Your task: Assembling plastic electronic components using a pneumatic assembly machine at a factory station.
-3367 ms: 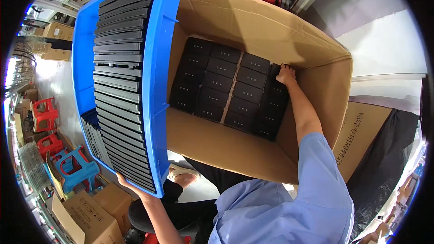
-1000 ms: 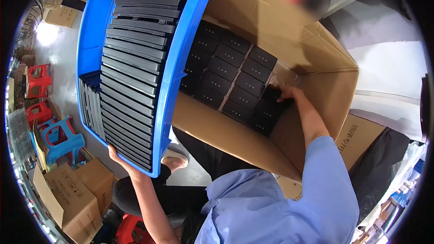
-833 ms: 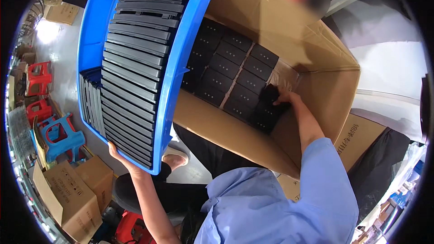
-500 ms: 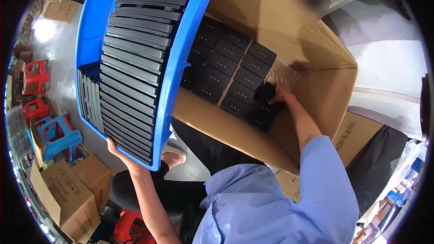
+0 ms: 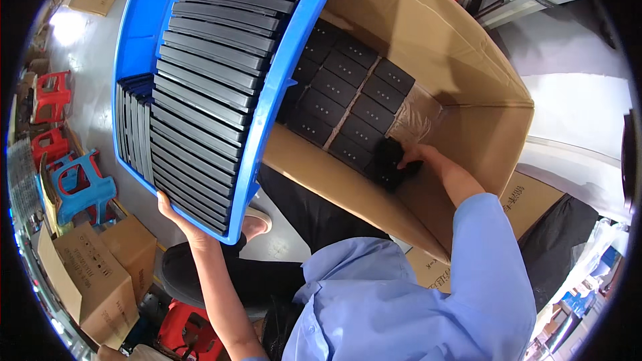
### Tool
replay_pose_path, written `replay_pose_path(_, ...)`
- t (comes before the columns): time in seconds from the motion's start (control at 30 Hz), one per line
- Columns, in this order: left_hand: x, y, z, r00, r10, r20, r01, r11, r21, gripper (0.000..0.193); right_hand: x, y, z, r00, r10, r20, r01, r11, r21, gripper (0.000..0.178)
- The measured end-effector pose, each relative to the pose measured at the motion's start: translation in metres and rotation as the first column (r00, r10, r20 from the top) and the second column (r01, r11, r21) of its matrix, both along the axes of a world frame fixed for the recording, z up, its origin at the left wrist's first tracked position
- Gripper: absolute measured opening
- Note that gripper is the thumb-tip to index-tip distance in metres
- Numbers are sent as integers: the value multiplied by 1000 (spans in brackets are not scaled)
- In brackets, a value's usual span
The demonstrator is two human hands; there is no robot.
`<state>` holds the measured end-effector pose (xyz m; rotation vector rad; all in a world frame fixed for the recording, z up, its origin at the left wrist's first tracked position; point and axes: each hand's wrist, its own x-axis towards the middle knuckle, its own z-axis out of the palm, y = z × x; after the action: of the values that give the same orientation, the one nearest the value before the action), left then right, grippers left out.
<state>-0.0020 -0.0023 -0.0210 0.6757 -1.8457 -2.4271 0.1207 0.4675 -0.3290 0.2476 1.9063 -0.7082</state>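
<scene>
Head view: right hand (image 5: 428, 160) reaches down into the cardboard box (image 5: 461, 73), fingers closed on a black block (image 5: 391, 160) at the near end of the packed rows (image 5: 348, 93). Its long axis seems to run toward 11 o'clock, in line with the rows, though the hand hides part of it. At 12 o'clock from it the box floor is bare, plastic-lined; the box wall rises close at 4 o'clock. Left hand (image 5: 184, 217), well apart at 9 o'clock, grips the lower rim of a tilted blue crate (image 5: 267, 103) of black trays (image 5: 207, 73).
</scene>
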Motion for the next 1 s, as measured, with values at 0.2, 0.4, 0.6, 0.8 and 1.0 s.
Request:
replay_pose_path(0.2, 5, 1, 2, 998, 36, 53, -36, 999, 0, 89, 4, -16, -4, 999, -4, -41, 12, 980, 199, 122)
replay_pose_path(0.4, 2, 8, 0, 998, 38, 55, -35, 998, -55, 91, 7, -12, -4, 996, -91, -19, 93, 975, 202, 131)
replay_pose_path(0.6, 0, 3, 2, 999, 31, 33, -29, 998, -53, 92, 12, -26, 1, 997, 4, -74, 16, 964, 264, 132)
replay_pose_path(0.8, 3, -2, -1, 999, -17, 42, 17, 1000, 1, 82, 23, -18, -1, 969, -47, -241, 46, 999, -10, 109)
replay_pose_path(1.0, 8, -3, -6, 1000, 1, -10, 0, 1000, 30, 81, -10, -34, 48, 997, -74, 24, 76, 889, -452, 53)
